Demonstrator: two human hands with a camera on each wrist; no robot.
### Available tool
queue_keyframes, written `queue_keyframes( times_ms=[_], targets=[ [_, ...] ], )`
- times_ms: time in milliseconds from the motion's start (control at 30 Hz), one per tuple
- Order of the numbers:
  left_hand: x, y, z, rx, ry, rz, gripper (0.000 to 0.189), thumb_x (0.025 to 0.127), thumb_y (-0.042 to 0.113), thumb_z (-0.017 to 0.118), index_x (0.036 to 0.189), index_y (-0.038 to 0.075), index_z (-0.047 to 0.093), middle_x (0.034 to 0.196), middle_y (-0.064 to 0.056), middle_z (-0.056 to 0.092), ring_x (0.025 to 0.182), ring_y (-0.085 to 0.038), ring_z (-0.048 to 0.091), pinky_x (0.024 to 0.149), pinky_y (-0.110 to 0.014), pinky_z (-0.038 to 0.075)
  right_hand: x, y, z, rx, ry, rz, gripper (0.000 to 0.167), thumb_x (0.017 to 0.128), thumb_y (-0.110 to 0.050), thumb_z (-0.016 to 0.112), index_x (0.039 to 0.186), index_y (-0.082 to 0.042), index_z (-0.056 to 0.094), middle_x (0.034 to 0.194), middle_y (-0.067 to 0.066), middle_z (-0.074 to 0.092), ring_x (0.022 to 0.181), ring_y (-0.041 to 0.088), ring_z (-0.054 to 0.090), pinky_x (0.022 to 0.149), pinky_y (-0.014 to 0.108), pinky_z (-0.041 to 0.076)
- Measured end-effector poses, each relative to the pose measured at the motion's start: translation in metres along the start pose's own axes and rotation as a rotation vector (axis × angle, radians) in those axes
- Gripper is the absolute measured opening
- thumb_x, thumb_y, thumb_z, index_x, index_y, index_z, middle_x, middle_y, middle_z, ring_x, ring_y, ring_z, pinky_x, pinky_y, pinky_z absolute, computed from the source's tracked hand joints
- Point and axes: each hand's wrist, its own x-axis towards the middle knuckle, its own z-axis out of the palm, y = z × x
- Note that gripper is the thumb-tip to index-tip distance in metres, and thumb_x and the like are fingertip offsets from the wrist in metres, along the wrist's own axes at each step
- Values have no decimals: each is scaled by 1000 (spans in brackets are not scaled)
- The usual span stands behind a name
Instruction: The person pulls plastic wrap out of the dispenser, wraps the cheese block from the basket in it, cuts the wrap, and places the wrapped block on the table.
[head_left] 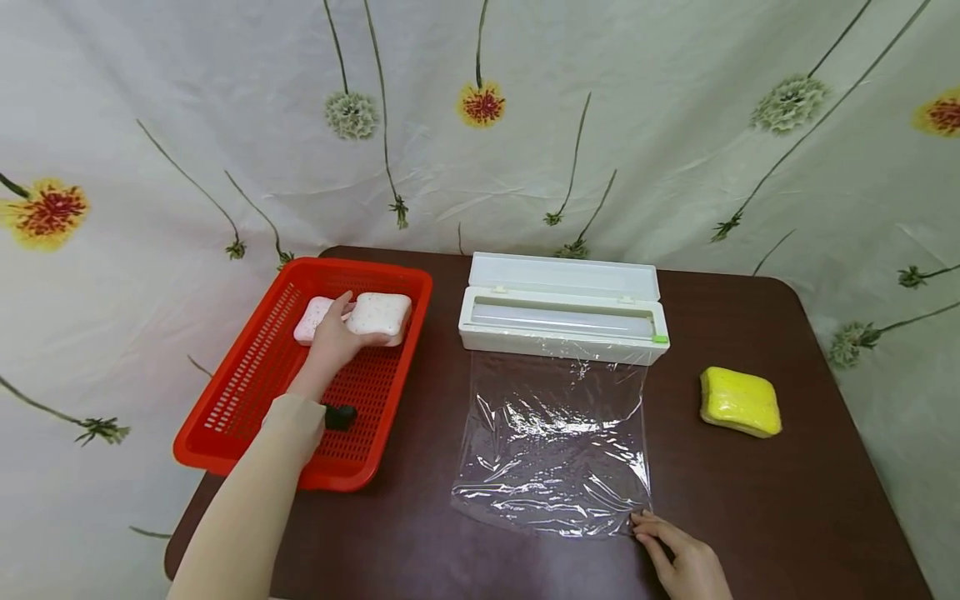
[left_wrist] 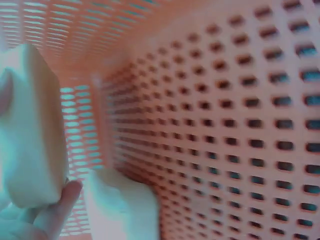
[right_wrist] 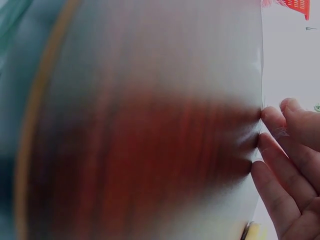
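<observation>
In the head view my left hand (head_left: 333, 337) reaches into a red basket (head_left: 416, 358) and grips a white speckled sponge (head_left: 380, 315) between thumb and fingers. A second pale sponge (head_left: 311, 319) lies beside it, partly behind the hand. The left wrist view shows the gripped sponge (left_wrist: 32, 130) tilted on edge, a fingertip at its lower corner. On the table, my right hand (head_left: 678, 554) pinches the near right corner of a sheet of clear cling film (head_left: 555, 442). Its fingertips (right_wrist: 257, 167) touch the tabletop in the right wrist view.
The film runs from a white dispenser box (head_left: 562, 337) with its lid raised at the back. A yellow sponge (head_left: 741, 402) with a shiny surface lies to the right. Something black (head_left: 340, 417) shows beside the left wrist. A flowered cloth (head_left: 525, 150) hangs behind the dark table (head_left: 817, 500).
</observation>
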Motion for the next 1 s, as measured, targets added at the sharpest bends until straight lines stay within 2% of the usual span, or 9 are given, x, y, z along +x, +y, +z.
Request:
queue_keyframes(
  times_ms=[167, 233, 333, 400, 533, 700, 867, 933, 1000],
  targets=[
    [-19, 19, -14, -29, 77, 16, 108, 80, 36, 82, 159, 13, 13, 159, -17, 31, 136, -37, 39, 104, -52, 46, -1, -1, -1, 3, -7, 4, 34, 56, 3, 87, 82, -16, 76, 91, -5, 77, 86, 11, 74, 83, 3, 45],
    [-29, 28, -20, -43, 113, 30, 108, 79, 38, 82, 159, 15, 13, 159, -15, 32, 134, -35, 42, 93, -42, 53, -1, 0, -1, 10, -3, 0, 35, 56, 4, 87, 82, -16, 76, 91, -4, 77, 88, 8, 73, 84, 2, 45],
    [-44, 42, -24, -54, 166, 66, 108, 78, 39, 82, 159, 17, 14, 158, -12, 34, 131, -33, 45, 79, -28, 52, -1, 1, -1, 31, 6, -4, 37, 55, 5, 86, 83, -16, 76, 91, -3, 77, 91, 4, 72, 86, 1, 42],
    [-54, 52, -25, -58, 195, 95, 106, 78, 38, 82, 159, 19, 16, 158, -11, 35, 131, -31, 45, 79, -28, 54, -1, 1, -1, 44, 9, -7, 37, 55, 6, 86, 83, -16, 76, 91, -3, 77, 93, 4, 72, 88, 0, 41],
    [-78, 69, -22, -86, 242, 175, 99, 80, 33, 82, 157, 21, 21, 157, -6, 37, 133, -29, 46, 96, -45, 53, -1, 1, -1, 59, 9, -11, 38, 55, 7, 86, 84, -16, 76, 93, -2, 77, 96, 3, 71, 91, 0, 39],
    [-108, 87, -1, -133, 231, 295, 94, 78, 24, 84, 155, 18, 30, 155, -5, 40, 136, -25, 46, 106, -44, 45, -1, 0, -1, 63, 5, 4, 36, 57, 7, 86, 83, -16, 76, 93, -2, 78, 99, -2, 69, 90, 0, 40],
    [-135, 98, 37, -171, 145, 365, 94, 73, 16, 88, 151, 9, 37, 153, -8, 44, 136, -23, 47, 102, -17, 43, -1, -2, -2, 48, -11, 30, 33, 59, 6, 86, 82, -15, 76, 95, -3, 78, 94, 9, 73, 89, 0, 41],
    [-145, 99, 55, -178, 107, 389, 95, 69, 14, 90, 149, 7, 39, 151, -9, 47, 132, -24, 52, 98, -18, 45, 0, -3, -2, 36, -25, 42, 32, 61, 5, 86, 82, -16, 76, 96, -4, 77, 92, 15, 74, 88, 0, 41],
    [-153, 100, 73, -164, 70, 403, 96, 67, 16, 91, 148, 7, 41, 148, -10, 50, 126, -26, 55, 96, -29, 49, 0, -5, -3, 26, -40, 55, 31, 62, 5, 86, 82, -16, 76, 96, -4, 77, 91, 18, 74, 87, 0, 42]
  ],
)
